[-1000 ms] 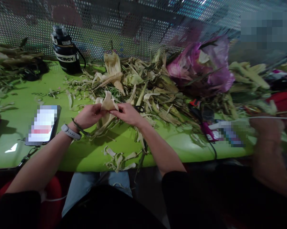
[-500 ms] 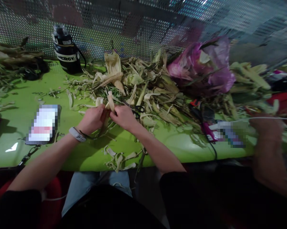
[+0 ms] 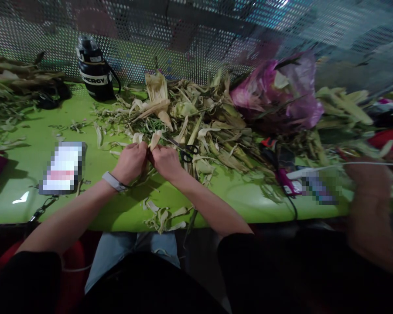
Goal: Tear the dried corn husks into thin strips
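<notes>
My left hand (image 3: 131,162) and my right hand (image 3: 165,161) meet above the green table (image 3: 117,216), both closed on a strip of corn husk (image 3: 155,138). A pale end of the husk sticks up from between my fingers; the part inside my grip is hidden. Just beyond my right hand lies a pair of black-handled scissors (image 3: 189,152), partly among the leaves. Behind both hands spreads a heap of dry corn husks (image 3: 216,131). Several torn husk scraps (image 3: 165,218) lie near the table's front edge.
At the left are a phone (image 3: 63,168) on a strap and a dark water bottle (image 3: 96,74). A pink plastic bag (image 3: 281,96) with husks stands at the back right. Another person's arm (image 3: 368,196) reaches in at the far right, beside a second phone (image 3: 320,187). Perforated mesh (image 3: 196,35) closes the back.
My hands have drawn slightly closer together, and the husk end between them leans more to the right. The whole view has shifted a little.
</notes>
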{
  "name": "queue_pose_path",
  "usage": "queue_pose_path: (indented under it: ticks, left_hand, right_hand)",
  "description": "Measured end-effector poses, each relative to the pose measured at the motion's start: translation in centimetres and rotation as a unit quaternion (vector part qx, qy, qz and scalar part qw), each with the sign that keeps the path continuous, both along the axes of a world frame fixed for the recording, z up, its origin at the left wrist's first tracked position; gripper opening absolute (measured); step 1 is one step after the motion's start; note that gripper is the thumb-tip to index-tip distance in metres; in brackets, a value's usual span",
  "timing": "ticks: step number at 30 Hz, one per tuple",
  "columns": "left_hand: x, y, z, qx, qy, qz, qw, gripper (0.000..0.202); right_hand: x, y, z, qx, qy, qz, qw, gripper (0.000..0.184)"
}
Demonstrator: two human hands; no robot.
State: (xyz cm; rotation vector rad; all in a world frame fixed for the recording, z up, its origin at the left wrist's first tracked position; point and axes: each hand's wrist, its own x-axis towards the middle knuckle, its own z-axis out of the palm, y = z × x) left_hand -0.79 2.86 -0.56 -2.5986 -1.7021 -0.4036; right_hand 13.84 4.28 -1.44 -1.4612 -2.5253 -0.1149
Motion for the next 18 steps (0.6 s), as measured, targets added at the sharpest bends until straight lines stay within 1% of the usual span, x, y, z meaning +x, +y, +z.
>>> queue_pose_path:
  ticks: [3, 8, 13, 15, 18]
  left_hand:
    - [0.16, -0.11, 0.23, -0.004, 0.019, 0.005, 1.000, 0.015]
    - [0.17, -0.16, 0.39, 0.003, 0.035, 0.001, 0.999, 0.018]
    - [0.18, -0.12, 0.22, -0.011, 0.041, 0.000, 0.999, 0.019]
    - [0.22, -0.04, 0.11, -0.011, 0.043, 0.001, 0.999, 0.018]
    - [-0.03, 0.30, 0.25, -0.010, 0.023, 0.012, 1.000, 0.015]
  right_hand:
    - [-0.07, -0.03, -0.04, 0.001, -0.014, 0.002, 1.000, 0.027]
    - [0.00, 0.03, 0.09, -0.024, -0.032, 0.009, 0.999, 0.028]
    - [0.02, -0.21, 0.14, -0.017, -0.054, 0.025, 0.998, 0.031]
    - [-0.27, -0.42, 0.05, -0.007, -0.044, 0.027, 0.999, 0.032]
    - [-0.38, -0.13, -0.03, 0.004, 0.003, 0.021, 1.000, 0.031]
